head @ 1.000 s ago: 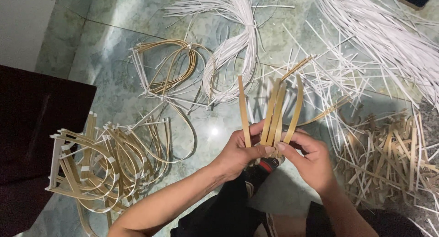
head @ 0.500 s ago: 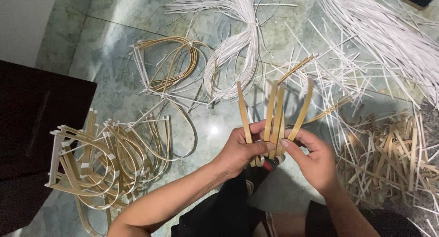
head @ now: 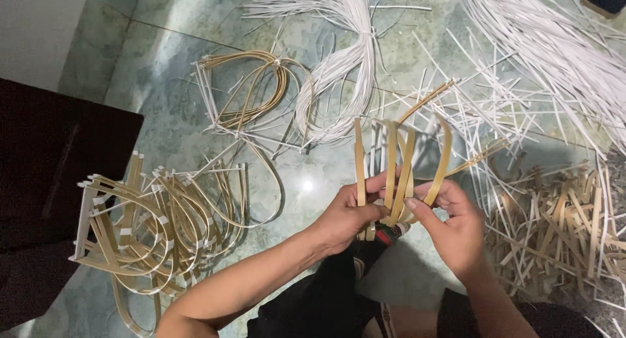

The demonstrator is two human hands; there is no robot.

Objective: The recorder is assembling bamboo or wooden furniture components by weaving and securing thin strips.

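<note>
My left hand (head: 349,215) and my right hand (head: 450,224) grip the lower ends of several tan bamboo strips (head: 398,162) that fan upward in front of me. The strips' tops curve slightly outward, one leaning right. My thumbs and forefingers pinch them together near the base, just above my dark-trousered knee. A small red object shows under the strips, between my hands.
A pile of bent bamboo loop frames (head: 150,227) lies at the left, another looped bundle (head: 251,93) farther back. White thin strips (head: 345,64) spread over the green marble floor (head: 169,57). Short bamboo offcuts (head: 561,227) heap at the right. A dark furniture piece (head: 45,181) stands left.
My hands shifted slightly down and the strips have been gathered closer, with the fan a little tighter. The surroundings stay the same.
</note>
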